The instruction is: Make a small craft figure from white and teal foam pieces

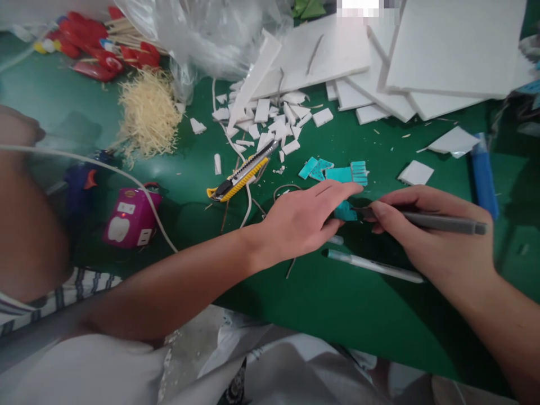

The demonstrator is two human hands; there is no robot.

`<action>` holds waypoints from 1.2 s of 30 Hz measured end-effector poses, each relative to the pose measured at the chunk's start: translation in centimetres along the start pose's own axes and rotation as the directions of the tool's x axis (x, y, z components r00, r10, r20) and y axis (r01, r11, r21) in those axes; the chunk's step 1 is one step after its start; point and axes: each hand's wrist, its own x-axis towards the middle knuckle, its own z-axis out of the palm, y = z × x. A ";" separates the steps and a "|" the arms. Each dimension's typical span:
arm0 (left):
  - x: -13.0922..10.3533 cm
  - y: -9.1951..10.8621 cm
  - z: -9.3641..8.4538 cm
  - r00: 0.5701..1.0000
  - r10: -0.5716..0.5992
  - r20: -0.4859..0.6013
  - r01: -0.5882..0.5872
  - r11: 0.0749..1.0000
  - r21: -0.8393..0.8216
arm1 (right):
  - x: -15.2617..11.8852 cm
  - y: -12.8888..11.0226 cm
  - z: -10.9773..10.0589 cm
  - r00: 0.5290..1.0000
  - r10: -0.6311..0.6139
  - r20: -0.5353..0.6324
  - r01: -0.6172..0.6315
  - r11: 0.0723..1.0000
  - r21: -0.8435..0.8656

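My right hand (442, 230) is closed around a dark grey pen-like tool (442, 221), its tip at the edge of a small teal piece (346, 211). Thumb and fingers of my left hand (301, 219) press that piece from the left side. Beyond the left fingers lie more teal pieces, one of them striped (358, 172) and others patterned (321, 169). Below the hands rests a white marker with a green end (375, 265). A yellow utility knife (242, 173) lies to the left of my left hand.
White foam scraps (274, 124) and boards (455, 50) cover the back of the green table (320, 320). Shredded straw (149, 115), a magenta power adapter (131, 218) and a white cable (126, 173) are at left, near another person's arm (34, 225). A blue object (484, 180) stands right.
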 end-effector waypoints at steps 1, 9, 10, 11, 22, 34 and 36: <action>0.0 0.0 0.0 1.000 0.001 -0.002 -0.001 1.000 0.000 | 0.0 0.0 0.0 1.000 0.000 -0.005 0.001 1.000 0.004; -0.2 -0.2 0.0 1.000 0.009 0.007 -0.009 1.000 -0.006 | -1.1 -0.1 -0.3 0.996 0.078 -0.041 -0.077 0.997 0.016; -0.2 -0.2 0.0 1.000 0.009 0.007 -0.009 1.000 -0.008 | -1.2 -0.1 -0.3 0.997 0.073 -0.034 -0.072 0.997 0.014; -0.2 -0.2 0.0 1.000 0.010 0.006 -0.010 1.000 -0.009 | -1.2 -0.1 -0.4 0.997 0.067 -0.028 -0.067 0.998 0.015; -0.1 -0.2 0.2 1.000 0.011 0.009 -0.011 1.000 0.002 | -0.4 0.1 -0.2 1.000 -0.015 0.008 0.015 1.000 -0.007; -0.1 -0.2 0.2 1.000 0.013 0.002 -0.013 1.000 0.013 | -0.6 0.3 -0.3 1.000 -0.025 -0.001 0.025 1.000 -0.012; -0.1 -0.2 0.2 1.000 0.009 0.004 -0.009 1.000 0.013 | -0.8 0.2 -0.4 1.000 0.001 -0.010 -0.002 1.000 -0.010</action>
